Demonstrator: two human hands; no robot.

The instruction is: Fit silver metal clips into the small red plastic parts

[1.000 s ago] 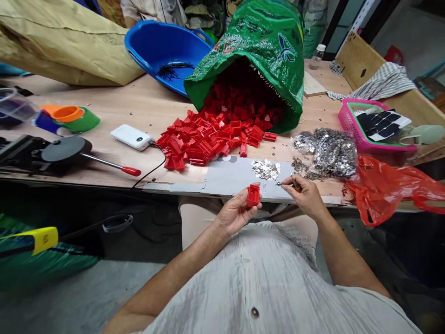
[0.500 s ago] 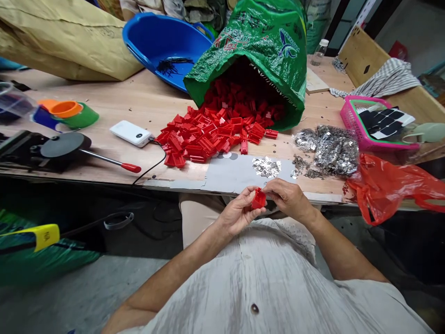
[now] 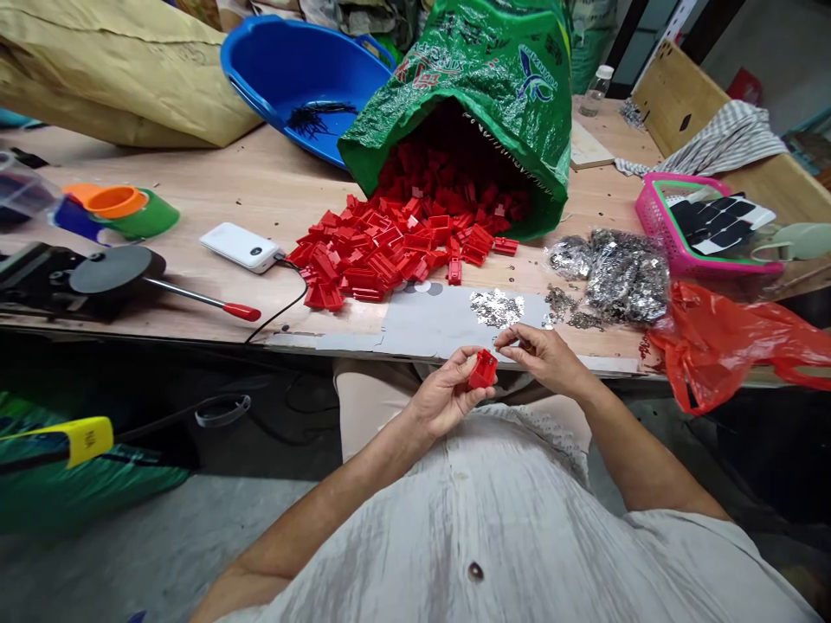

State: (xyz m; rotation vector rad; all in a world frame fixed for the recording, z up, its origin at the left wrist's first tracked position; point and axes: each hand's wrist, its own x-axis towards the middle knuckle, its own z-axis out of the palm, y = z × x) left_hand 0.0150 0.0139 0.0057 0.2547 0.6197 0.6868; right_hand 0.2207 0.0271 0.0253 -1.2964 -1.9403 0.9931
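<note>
Since half a second ago, the right hand (image 3: 544, 356) has drawn slightly off the small, open red plastic box (image 3: 483, 370). Its fingertips are pinched; whether on anything, I cannot tell. Just in front of the flat grey sheet (image 3: 421, 322), the left hand (image 3: 447, 392) grips the box. Tilting it could spill any loose contents; a weak pinch could drop a small part past the sheet's front edge.
</note>
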